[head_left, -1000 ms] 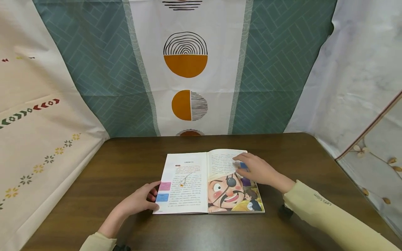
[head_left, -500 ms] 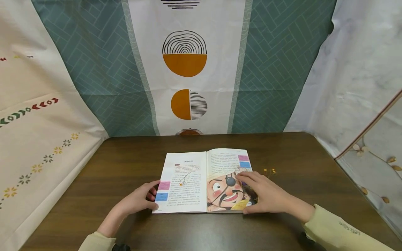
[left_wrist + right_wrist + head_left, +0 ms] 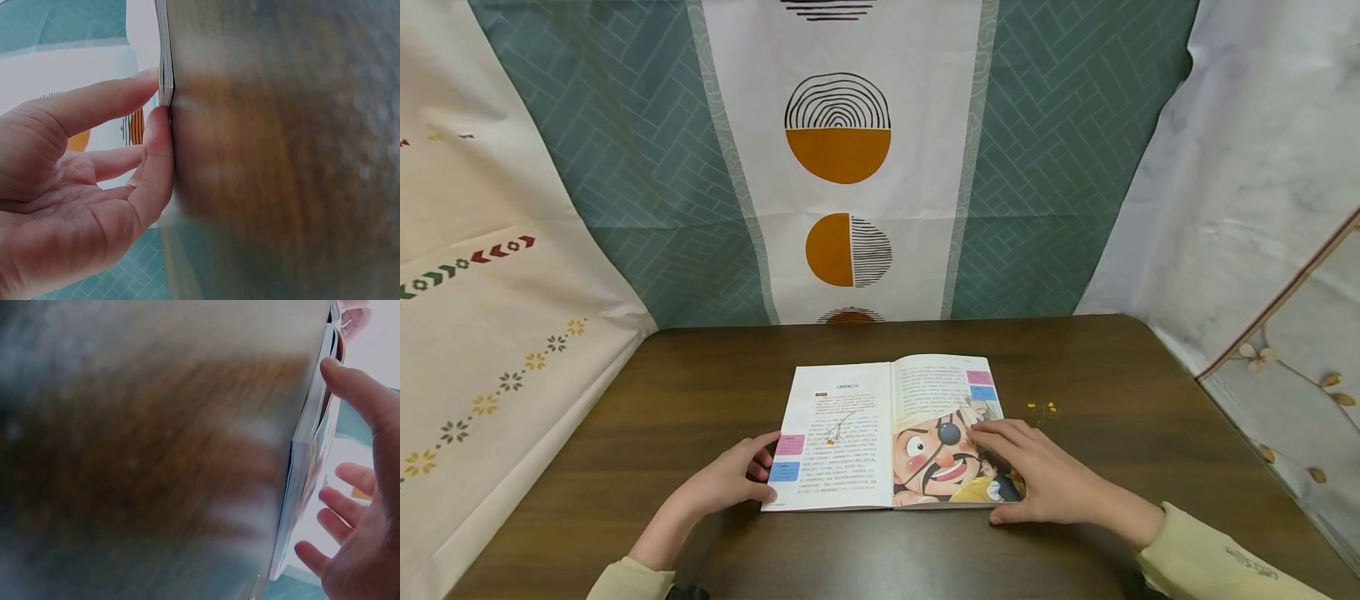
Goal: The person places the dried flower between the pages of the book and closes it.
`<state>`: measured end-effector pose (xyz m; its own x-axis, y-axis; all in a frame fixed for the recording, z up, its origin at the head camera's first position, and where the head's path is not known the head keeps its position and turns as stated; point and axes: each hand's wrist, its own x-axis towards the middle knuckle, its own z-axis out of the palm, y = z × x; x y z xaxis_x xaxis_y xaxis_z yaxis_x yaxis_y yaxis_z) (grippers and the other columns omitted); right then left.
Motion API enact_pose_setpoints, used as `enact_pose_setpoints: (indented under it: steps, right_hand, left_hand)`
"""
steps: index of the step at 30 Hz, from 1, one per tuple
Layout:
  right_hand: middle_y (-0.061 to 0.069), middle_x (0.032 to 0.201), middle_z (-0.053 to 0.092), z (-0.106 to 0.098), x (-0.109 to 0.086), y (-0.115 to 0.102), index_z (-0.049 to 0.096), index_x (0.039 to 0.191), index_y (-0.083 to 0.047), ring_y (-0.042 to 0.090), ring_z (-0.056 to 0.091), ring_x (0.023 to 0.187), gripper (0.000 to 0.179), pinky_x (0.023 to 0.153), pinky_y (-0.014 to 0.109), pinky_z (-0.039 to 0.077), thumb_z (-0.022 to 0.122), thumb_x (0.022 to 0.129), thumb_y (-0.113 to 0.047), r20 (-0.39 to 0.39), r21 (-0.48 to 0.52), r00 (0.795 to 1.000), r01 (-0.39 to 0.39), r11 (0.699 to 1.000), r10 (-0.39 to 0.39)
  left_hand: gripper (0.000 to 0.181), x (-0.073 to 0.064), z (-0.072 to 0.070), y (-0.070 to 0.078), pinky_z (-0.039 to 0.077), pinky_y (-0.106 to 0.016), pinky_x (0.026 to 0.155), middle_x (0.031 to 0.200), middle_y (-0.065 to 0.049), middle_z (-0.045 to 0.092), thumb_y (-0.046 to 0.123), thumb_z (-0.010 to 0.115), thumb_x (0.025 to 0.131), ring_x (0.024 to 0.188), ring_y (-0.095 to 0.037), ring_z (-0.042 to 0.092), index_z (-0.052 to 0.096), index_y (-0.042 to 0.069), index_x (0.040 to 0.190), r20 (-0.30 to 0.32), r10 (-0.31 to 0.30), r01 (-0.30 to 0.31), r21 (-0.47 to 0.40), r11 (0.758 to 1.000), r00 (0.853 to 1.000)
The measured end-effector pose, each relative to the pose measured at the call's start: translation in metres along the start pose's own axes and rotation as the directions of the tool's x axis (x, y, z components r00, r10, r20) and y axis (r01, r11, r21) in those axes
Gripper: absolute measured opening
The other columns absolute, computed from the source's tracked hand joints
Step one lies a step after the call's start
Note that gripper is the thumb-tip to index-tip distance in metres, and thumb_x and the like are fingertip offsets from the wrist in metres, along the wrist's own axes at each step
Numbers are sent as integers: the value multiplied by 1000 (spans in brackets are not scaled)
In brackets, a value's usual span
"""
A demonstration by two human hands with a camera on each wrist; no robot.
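Observation:
An open picture book (image 3: pixel 842 467) lies flat on the table, text on its left page and a cartoon pirate with an eye patch on its right page. My left hand (image 3: pixel 726 479) holds the book's left edge near the lower corner. The left wrist view shows the thumb (image 3: pixel 106 103) on the page and a curled finger against the book's edge (image 3: pixel 165 75). Over the right page's lower outer edge is my right hand (image 3: pixel 1060 479), fingers loosely spread, covering part of the picture. In the right wrist view its thumb is near the bottom edge of the pages (image 3: pixel 303 450).
The brown wooden table (image 3: pixel 865 558) extends around the book. Behind it hangs a teal and white curtain (image 3: pixel 850 192) with orange circles. Patterned cloths hang at the left (image 3: pixel 512 275) and right (image 3: pixel 1247 250). Small yellow flowers (image 3: pixel 1042 408) show on the table right of the book.
My right hand has moved down from the upper part of the right page to its lower outer edge, then slightly outward. My left hand has stayed at the left edge.

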<state>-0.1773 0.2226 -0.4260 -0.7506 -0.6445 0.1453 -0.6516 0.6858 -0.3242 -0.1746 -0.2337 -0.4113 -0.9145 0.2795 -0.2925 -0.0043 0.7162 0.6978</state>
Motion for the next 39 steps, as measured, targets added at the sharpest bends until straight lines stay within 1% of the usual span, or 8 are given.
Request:
enact_pose_setpoints:
  steps: [5, 11, 17, 23, 29, 32, 35, 39]
  right_hand:
    - [2, 151, 43, 1, -2, 1, 43, 149, -21, 23, 40, 137, 96, 103, 57, 41, 86, 68, -51, -27, -6, 999, 17, 1000, -17]
    - [4, 151, 44, 3, -3, 0, 42, 150, -22, 24, 40, 136, 94, 102, 58, 41, 86, 69, -44, -36, -3, 999, 0, 1000, 0]
    - [5, 148, 47, 3, -4, 1, 45, 148, -24, 24, 44, 134, 89, 102, 58, 42, 86, 70, -42, -63, 10, 998, -3, 1000, 4]
    - [6, 146, 49, -1, -4, 0, 49, 145, -25, 27, 45, 133, 84, 101, 61, 42, 87, 71, -39, -66, 50, 998, -18, 999, 21]
    - [7, 144, 51, -5, -5, 0, 55, 138, -22, 28, 48, 130, 74, 99, 63, 42, 86, 72, -37, -102, 23, 995, -5, 1000, 8]
    - [5, 143, 53, -5, -5, 0, 58, 136, -23, 27, 49, 129, 71, 99, 62, 43, 86, 72, -39, -122, 29, 992, -29, 999, 32]
    - [3, 142, 54, -6, -6, 1, 59, 134, -24, 28, 50, 129, 69, 99, 63, 43, 85, 73, -42, -136, 38, 988, -69, 997, 74]
    - [3, 141, 54, -8, -9, 3, 58, 135, -20, 31, 52, 128, 71, 99, 62, 44, 85, 73, -44, -164, 30, 981, -102, 994, 106]
  left_hand:
    - [86, -1, 0, 1, 44, -27, 74, 105, -11, 50, 4, 82, 74, 94, -21, 51, 36, -7, 146, -8, 2, -2, -13, 1000, 1000]
    - [86, 0, 1, 0, 44, -26, 73, 105, -11, 50, 3, 82, 74, 94, -20, 51, 36, -7, 146, -12, 8, -9, -20, 1000, 1000]
    - [86, -1, 1, 0, 44, -27, 74, 105, -11, 50, 3, 81, 74, 94, -21, 51, 36, -7, 146, -13, 6, -6, -24, 1000, 1000]
    - [86, -1, 0, 1, 44, -27, 73, 105, -11, 50, 3, 82, 74, 94, -21, 51, 36, -6, 146, -15, 3, -3, -23, 1000, 1000]
    - [85, -1, 1, 1, 44, -26, 73, 105, -11, 50, 2, 82, 74, 94, -21, 51, 37, -6, 146, -19, 2, -2, -19, 1000, 1000]
    - [85, -2, 1, 2, 44, -26, 73, 105, -11, 50, 2, 82, 74, 93, -21, 51, 37, -6, 146, -20, -5, 4, -22, 1000, 1000]
    - [85, -2, 1, 3, 44, -26, 72, 105, -12, 50, 2, 82, 74, 93, -21, 51, 37, -6, 146, -18, -5, 5, -23, 1000, 1000]
    - [85, -2, 1, 3, 44, -27, 73, 105, -11, 50, 2, 81, 74, 93, -21, 51, 37, -6, 146, -19, -10, 9, -17, 1000, 1000]
